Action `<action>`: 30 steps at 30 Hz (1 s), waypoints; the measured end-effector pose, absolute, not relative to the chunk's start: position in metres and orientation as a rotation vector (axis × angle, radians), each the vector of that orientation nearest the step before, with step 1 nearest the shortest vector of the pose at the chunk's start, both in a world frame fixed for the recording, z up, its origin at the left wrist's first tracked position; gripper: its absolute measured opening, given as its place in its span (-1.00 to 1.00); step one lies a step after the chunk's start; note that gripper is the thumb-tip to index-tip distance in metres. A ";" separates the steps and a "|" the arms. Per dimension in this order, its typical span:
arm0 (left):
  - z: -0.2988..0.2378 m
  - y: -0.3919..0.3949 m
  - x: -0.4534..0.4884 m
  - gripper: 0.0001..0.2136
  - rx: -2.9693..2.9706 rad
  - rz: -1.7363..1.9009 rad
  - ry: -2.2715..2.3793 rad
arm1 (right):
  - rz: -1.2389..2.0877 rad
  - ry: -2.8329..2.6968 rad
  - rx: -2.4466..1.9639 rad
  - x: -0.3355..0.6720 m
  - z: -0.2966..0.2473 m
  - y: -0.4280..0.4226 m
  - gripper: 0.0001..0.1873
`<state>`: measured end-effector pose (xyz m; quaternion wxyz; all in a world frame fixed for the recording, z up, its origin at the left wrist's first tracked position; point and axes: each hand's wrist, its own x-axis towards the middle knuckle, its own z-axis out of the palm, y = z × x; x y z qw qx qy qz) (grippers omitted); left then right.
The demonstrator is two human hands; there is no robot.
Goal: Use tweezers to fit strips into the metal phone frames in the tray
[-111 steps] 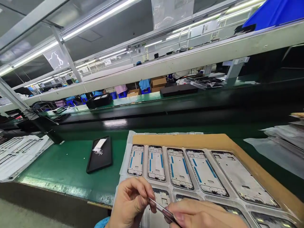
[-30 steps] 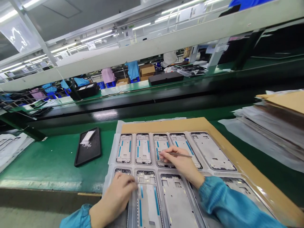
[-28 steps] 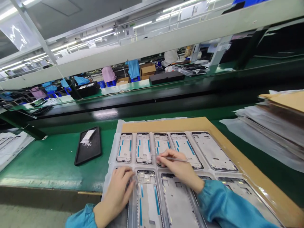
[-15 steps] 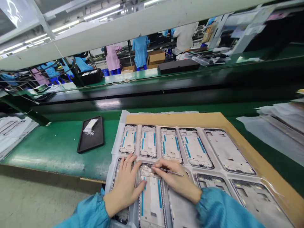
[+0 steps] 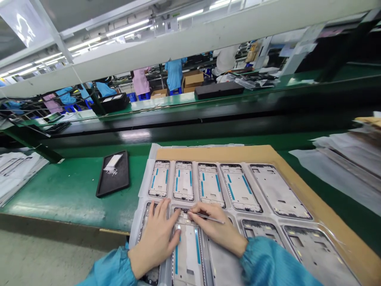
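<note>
My left hand [image 5: 157, 234] lies spread over the left side of a metal phone frame [image 5: 188, 254], its index fingertip near the frame's top edge. Under the same hand, another phone frame [image 5: 153, 274] is partly covered. Pinched in my right hand [image 5: 218, 228] is a pair of slim metal tweezers [image 5: 210, 218]; the tip is at the top of the middle frame and hard to make out. Blue strips [image 5: 197, 246] run along that frame's sides. The frames sit in pockets of a clear plastic tray [image 5: 196, 205].
Brown cardboard [image 5: 262, 152] lies beneath the tray on the green bench [image 5: 74, 198]. A small black tray [image 5: 102, 184] with a white packet [image 5: 113, 162] and tiny pieces is to the left. Wrapped stacks [image 5: 351, 155] stand at the right. Beyond a rail, several people work.
The view has shifted slightly, so the tray appears lower and further left. My left index fingertip has moved closer to the tweezers' tip; my right hand keeps its pinch.
</note>
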<state>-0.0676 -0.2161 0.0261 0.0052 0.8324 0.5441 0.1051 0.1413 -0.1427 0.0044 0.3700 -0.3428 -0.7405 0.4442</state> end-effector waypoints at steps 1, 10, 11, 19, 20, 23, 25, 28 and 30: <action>0.027 -0.216 -0.066 -0.54 2.599 0.298 1.725 | 1.125 -1.900 -0.881 0.141 0.004 -0.143 -0.76; 0.038 -0.212 -0.056 -0.59 2.441 0.133 1.851 | 1.175 -1.759 -0.967 0.141 0.013 -0.137 -0.70; 0.041 -0.212 -0.055 -0.61 2.435 0.139 1.852 | 1.212 -1.624 -1.051 0.143 0.015 -0.133 -0.67; 0.070 -0.185 -0.062 -0.75 2.414 0.066 1.684 | 1.307 -1.147 -1.296 0.141 0.015 -0.110 -0.53; 0.073 -0.177 -0.075 -0.74 2.388 0.157 1.641 | 1.302 -1.148 -1.294 0.140 0.014 -0.109 -0.53; 0.078 -0.151 -0.138 -0.74 2.232 0.448 1.873 | 1.299 -1.169 -1.273 0.141 0.008 -0.108 -0.54; 0.076 -0.135 -0.188 -0.69 2.033 0.543 2.262 | 1.286 -1.210 -1.248 0.142 0.003 -0.107 -0.55; 0.063 -0.117 -0.251 -0.85 1.742 0.514 2.616 | 1.269 -1.254 -1.200 0.143 -0.003 -0.107 -0.55; 0.053 -0.113 -0.276 -0.89 1.620 0.472 2.726 | 1.278 -1.263 -1.182 0.143 -0.005 -0.106 -0.54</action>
